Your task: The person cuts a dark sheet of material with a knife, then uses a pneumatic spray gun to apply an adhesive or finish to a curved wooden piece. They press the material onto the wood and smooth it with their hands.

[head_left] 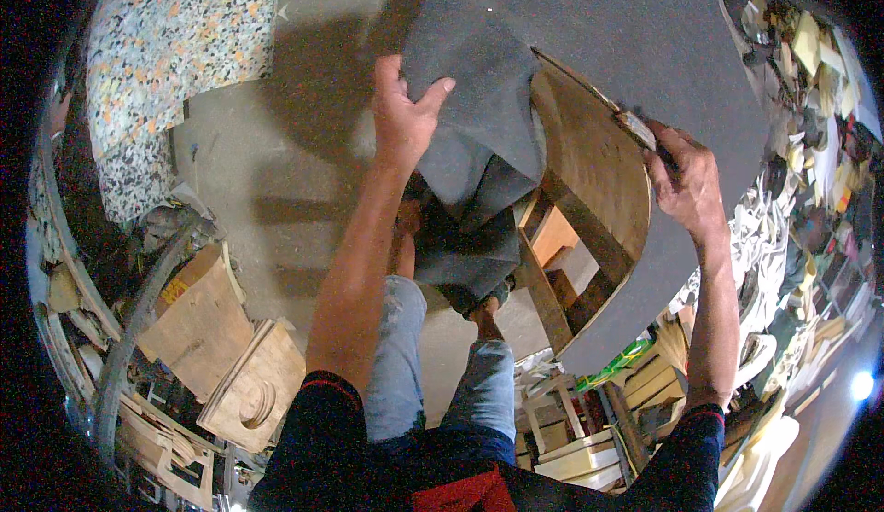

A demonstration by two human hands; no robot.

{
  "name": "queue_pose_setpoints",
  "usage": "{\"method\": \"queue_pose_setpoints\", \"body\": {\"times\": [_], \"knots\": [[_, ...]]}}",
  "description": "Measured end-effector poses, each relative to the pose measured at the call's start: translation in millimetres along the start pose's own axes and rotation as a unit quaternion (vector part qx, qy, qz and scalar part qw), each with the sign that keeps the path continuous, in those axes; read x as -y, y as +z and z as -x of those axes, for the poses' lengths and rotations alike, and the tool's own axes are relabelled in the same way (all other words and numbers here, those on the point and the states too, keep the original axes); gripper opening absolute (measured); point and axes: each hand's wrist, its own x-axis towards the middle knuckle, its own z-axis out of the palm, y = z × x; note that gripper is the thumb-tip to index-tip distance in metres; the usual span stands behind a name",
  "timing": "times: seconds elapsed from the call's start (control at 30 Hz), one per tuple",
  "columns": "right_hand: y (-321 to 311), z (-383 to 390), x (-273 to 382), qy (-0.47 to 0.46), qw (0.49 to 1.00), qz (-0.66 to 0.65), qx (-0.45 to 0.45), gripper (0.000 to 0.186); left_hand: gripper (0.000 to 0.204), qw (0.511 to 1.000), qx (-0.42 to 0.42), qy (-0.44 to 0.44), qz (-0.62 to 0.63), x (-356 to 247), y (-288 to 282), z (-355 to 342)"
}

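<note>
1. Left hand (405, 118) grips the grey fabric (474, 70), bunched beside the curved wooden frame (597, 157).
2. Right hand (686, 179) holds a small brush-like tool (635, 129) at the frame's rim.

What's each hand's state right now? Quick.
Left hand: thumb and forefinger spread at the dark grey sheet; whether it grips can't be told.
Right hand: closed, holding a small tool, type unclear.

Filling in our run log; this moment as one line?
left hand: at grey sheet; right hand: holding small tool, kind unclear; curved wooden frame: between hands
</note>
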Motion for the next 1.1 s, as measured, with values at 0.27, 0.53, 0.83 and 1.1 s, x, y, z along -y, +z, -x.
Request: {"method": "queue_pose_setpoints", "body": {"times": [0.27, 0.53, 0.83, 1.1], "knots": [[14.6, -49.9, 42.0, 0.004, 1.0, 0.027, 0.001, 0.031, 0.057, 0.994, 0.05, -0.043, 0.088, 0.5, -1.7, 2.6], [22.9, -85.7, 115.5, -0.091, 0.992, -0.063, -0.058, 0.036, 0.067, 0.989, 0.05, -0.057, -0.13, 51.1, -20.3, 26.1], [37.8, 41.5, -26.3, 0.17, 0.929, 0.038, -0.326, 0.038, 0.064, 0.956, 0.187, -0.169, -0.153, 67.4, -103.8, 86.8], [74.7, 52.7, -101.5, 0.258, 0.852, 0.224, -0.396, 0.053, 0.067, 0.773, 0.498, -0.257, -0.298, 48.2, -144.8, 126.6]]}}
